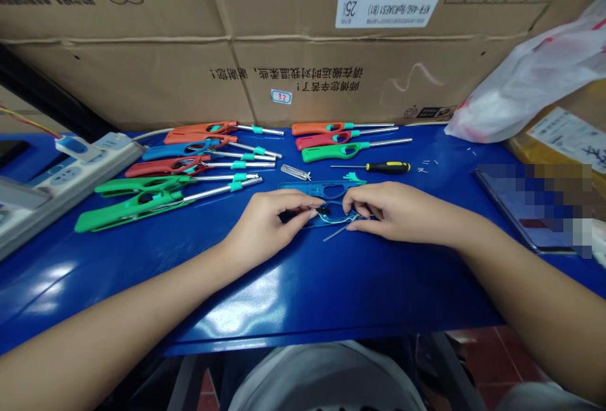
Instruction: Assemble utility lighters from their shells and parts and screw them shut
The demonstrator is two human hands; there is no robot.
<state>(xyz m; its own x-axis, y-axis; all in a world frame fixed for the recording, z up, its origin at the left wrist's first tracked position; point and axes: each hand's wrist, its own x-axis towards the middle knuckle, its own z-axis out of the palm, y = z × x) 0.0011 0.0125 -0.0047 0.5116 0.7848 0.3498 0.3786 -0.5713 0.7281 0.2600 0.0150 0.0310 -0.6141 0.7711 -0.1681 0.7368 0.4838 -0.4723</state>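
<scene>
The blue lighter shell [334, 216] lies open side up near the middle of the desk [303, 285], between both hands. The left hand [269, 221] has its fingers pinched closed on a small dark part [324, 211] sitting in the shell. The right hand [398, 212] grips the shell's other end with fingertips pressed down, apparently to keep it from sliding. A thin metal rod [337, 232] pokes out beneath the right fingers.

Just behind lie a second shell half [307, 187], a teal trigger [354, 178], a metal clip [296, 172] and a screwdriver [389, 167], seemingly kept within easy reach. Farther back, whole lighters lie in a left group [180, 177] and a right group [341, 139]. A power strip [71, 171] sits far left, a plastic bag [530, 76] far right, and a cardboard box [303, 76] walls off the back.
</scene>
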